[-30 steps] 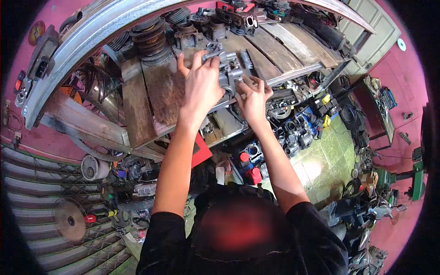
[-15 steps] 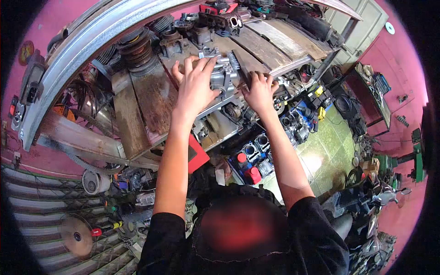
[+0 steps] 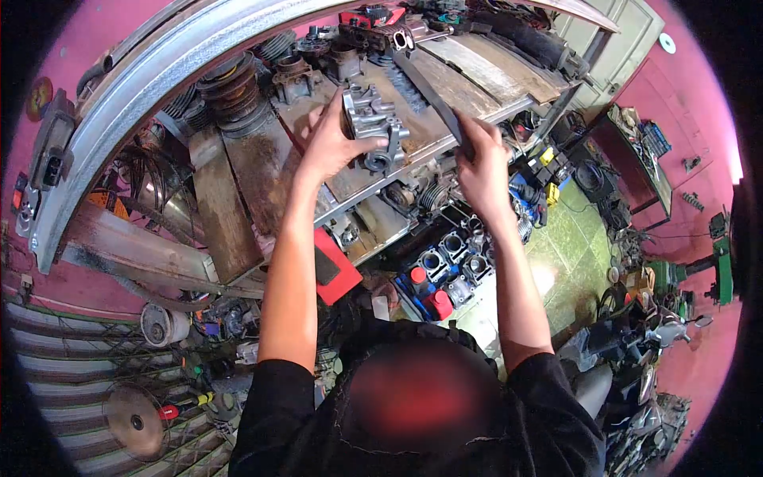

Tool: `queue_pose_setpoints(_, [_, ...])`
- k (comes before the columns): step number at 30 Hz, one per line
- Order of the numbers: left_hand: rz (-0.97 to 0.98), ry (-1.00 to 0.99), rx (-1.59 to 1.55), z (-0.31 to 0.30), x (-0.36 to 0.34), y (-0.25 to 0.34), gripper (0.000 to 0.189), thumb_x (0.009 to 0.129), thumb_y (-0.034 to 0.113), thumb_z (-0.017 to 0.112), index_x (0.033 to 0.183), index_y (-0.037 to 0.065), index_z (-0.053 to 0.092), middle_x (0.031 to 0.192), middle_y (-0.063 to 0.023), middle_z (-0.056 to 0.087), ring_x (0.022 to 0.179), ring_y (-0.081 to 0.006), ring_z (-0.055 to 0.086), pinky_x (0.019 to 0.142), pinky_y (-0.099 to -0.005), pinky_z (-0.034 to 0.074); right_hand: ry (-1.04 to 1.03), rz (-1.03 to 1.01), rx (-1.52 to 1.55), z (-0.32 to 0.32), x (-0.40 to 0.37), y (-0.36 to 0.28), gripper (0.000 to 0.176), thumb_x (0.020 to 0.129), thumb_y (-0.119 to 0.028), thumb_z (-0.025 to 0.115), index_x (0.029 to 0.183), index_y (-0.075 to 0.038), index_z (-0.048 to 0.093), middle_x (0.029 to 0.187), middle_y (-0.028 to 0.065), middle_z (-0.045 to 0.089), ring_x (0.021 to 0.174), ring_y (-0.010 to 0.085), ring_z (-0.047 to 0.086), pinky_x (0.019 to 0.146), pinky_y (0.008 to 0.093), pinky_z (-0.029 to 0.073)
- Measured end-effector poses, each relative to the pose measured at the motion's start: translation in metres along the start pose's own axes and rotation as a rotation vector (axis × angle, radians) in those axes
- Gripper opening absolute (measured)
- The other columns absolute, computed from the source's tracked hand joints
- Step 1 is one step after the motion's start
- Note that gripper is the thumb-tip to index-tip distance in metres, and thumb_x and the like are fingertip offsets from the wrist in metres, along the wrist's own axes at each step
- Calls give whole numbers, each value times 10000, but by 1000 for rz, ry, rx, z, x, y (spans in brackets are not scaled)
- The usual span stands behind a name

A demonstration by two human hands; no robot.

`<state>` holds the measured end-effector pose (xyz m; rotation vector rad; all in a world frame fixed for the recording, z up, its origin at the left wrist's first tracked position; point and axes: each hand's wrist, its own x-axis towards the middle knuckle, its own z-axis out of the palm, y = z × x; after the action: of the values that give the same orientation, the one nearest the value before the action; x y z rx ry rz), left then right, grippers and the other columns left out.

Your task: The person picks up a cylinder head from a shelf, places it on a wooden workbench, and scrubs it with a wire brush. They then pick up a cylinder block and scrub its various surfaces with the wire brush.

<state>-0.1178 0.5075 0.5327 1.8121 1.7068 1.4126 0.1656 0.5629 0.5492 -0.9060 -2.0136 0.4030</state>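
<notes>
My left hand (image 3: 327,149) is closed around a silver cast-metal engine part (image 3: 372,121), which looks like a cylinder head, tilted up at the bench's front edge. Its thumb presses on the near side; the other fingers are partly hidden behind the part. My right hand (image 3: 483,165) grips one end of a long, dark, flat file (image 3: 433,97). The file slants away up and to the left over the bench, to the right of the engine part and apart from it.
On the plank-topped bench (image 3: 469,67) stand stacked rusty rings (image 3: 232,94) and engine cylinders (image 3: 292,78). Below, a blue tray (image 3: 407,296) holds several engine parts and red-capped containers. A red box (image 3: 340,278) juts out under the bench's edge.
My right hand has lifted the file off the bench and moved toward me. My left hand has turned the engine part up on its side.
</notes>
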Motion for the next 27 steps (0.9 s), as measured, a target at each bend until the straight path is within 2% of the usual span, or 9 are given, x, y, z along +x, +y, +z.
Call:
queue_pose_setpoints(2, [-68, 47, -227, 10, -2, 9, 1325, 679, 328, 1033, 1674, -22, 231, 1476, -201, 599, 1340, -275, 578, 1169, -410, 428, -41, -102, -127, -26, 6, -34, 729, 768, 97, 643, 1466, -113, 634, 1433, 104, 684, 1347, 327, 554, 1130, 556, 324])
queue_pose_setpoints(3, [-14, 151, -88, 16, -6, 2, 1155, 679, 369, 1011, 1607, 7, 425, 1503, -252, 569, 1342, -333, 613, 1108, -441, 497, -81, -202, -254, -35, 8, -49, 779, 731, 111, 630, 1475, -119, 628, 1442, 95, 679, 1346, 334, 558, 1132, 566, 333])
queue_pose_setpoints(6, [-21, 226, 34, 25, -8, -13, 1175, 652, 411, 1015, 1593, 14, 436, 1514, -252, 558, 1321, -375, 622, 1111, -455, 497, -177, -309, -371, -40, 1, -79, 828, 675, 114, 636, 1470, -119, 629, 1444, 80, 678, 1352, 340, 558, 1128, 583, 346])
queue_pose_setpoints(7, [-41, 218, -173, 28, -8, -10, 1209, 624, 461, 1019, 1594, 33, 438, 1471, -230, 600, 1317, -391, 619, 1127, -475, 482, -161, -344, -462, -33, 2, -85, 813, 664, 93, 670, 1453, -98, 637, 1424, 85, 689, 1351, 342, 560, 1117, 595, 361])
queue_pose_setpoints(11, [-47, 152, -168, 22, -5, 1, 1184, 619, 476, 1019, 1580, 63, 464, 1410, -193, 656, 1312, -365, 625, 1111, -483, 490, -29, -384, -517, 0, 18, -103, 494, 763, -40, 732, 1256, -79, 736, 1249, 74, 745, 1235, 306, 603, 1079, 573, 386])
queue_pose_setpoints(13, [-105, 89, -177, 18, -6, 6, 1139, 597, 472, 1053, 1465, 8, 480, 1360, -144, 680, 1312, -278, 609, 1122, -429, 468, -68, -339, -539, 19, 40, -99, 435, 771, -61, 738, 1205, -89, 741, 1206, 67, 750, 1196, 298, 611, 1045, 549, 405])
queue_pose_setpoints(18, [-84, 129, -219, 20, -5, 4, 1126, 596, 537, 1033, 1440, 11, 504, 1370, -162, 673, 1273, -306, 626, 1099, -454, 480, -103, -311, -605, 43, 64, -90, 291, 792, -94, 738, 1083, -107, 746, 1141, 61, 753, 1120, 292, 625, 952, 476, 449])
queue_pose_setpoints(20, [-86, 147, 33, 20, -5, -3, 1177, 565, 587, 1023, 1450, 7, 508, 1382, -187, 656, 1289, -339, 600, 1116, -462, 458, -100, -363, -542, 32, 50, -92, 275, 790, -92, 737, 1065, -104, 745, 1122, 58, 750, 1125, 303, 625, 952, 450, 459])
queue_pose_setpoints(27, [-156, 148, 129, 20, -5, -3, 1217, 555, 591, 1019, 1505, 42, 493, 1382, -182, 659, 1357, -372, 503, 1183, -489, 361, -55, -378, -503, -25, -4, -98, 544, 730, 50, 656, 1244, -101, 747, 1229, 84, 747, 1190, 338, 599, 1013, 479, 436])
